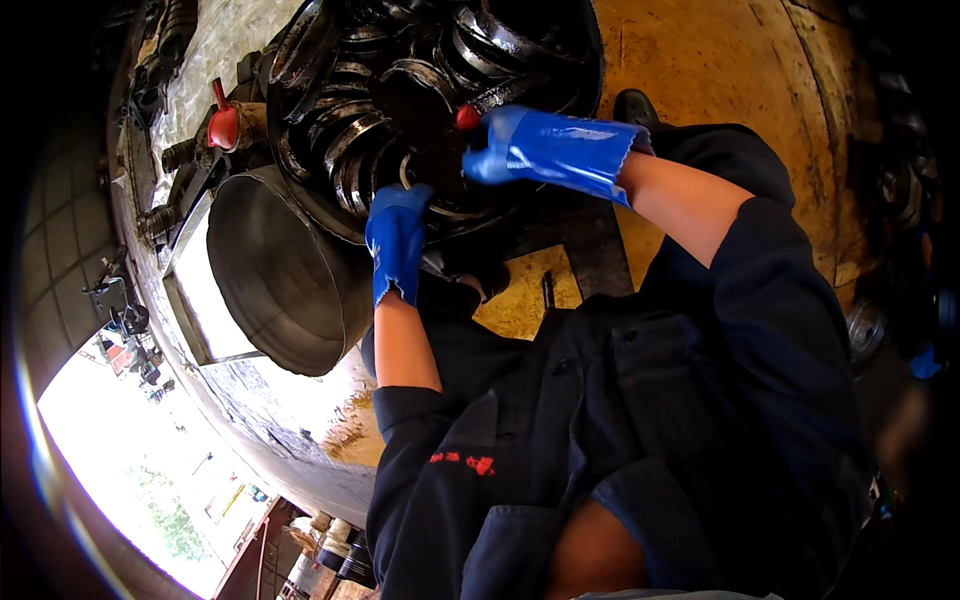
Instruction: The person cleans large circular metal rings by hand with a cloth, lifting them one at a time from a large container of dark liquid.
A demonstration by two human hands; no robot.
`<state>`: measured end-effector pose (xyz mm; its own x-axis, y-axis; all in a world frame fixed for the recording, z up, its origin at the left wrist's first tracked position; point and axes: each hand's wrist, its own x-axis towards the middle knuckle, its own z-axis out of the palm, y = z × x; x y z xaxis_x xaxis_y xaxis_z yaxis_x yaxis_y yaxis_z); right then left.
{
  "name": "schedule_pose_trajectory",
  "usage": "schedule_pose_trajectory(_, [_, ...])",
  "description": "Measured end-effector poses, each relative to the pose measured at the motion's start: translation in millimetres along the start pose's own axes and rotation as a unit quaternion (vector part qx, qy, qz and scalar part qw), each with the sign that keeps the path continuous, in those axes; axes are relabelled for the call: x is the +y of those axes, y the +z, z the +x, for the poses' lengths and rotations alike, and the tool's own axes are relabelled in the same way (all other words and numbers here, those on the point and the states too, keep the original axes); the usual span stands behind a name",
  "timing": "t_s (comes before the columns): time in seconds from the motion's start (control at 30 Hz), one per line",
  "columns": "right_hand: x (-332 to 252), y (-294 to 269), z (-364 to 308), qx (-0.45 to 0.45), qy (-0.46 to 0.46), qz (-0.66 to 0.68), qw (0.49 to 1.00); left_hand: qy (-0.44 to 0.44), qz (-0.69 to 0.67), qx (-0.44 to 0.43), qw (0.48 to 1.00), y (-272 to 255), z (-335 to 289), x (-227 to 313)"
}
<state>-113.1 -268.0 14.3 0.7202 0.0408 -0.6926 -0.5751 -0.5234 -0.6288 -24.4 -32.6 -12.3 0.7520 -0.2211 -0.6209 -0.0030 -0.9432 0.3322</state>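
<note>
Overlapping blackened rings (pixel 350 175), left hand (pixel 397 225) and blurred right hand (pixel 500 148) conceal any grip; I cannot tell

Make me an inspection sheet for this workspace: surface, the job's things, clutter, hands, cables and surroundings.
Surface: yellow-brown floor, dark stains.
Job's things: round dark tub with many curved metal pieces, blackened, wet-looking.
Clutter: red scoop-like object and large grey round vessel, both left of the tub.
Hands: both blue-gloved; left hand at a thin curved piece, right hand beside a red knob-like thing; grips unclear.
Cables: nothing clearly seen.
Surroundings: bright opening at lower left.
</note>
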Motion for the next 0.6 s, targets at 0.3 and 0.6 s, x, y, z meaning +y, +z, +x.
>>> schedule_pose_trajectory(0.3, [-22.7,13.6,-36.1,0.057,-0.198,0.178,0.962,0.018,-0.023,0.288,0.957,-41.5,-60.9,28.6])
schedule_pose_trajectory(0.6, [-17.5,39.5,35.4,0.257,-0.231,0.08,0.935,-0.004,-0.057,0.246,0.968,-63.9,-80.9,39.4])
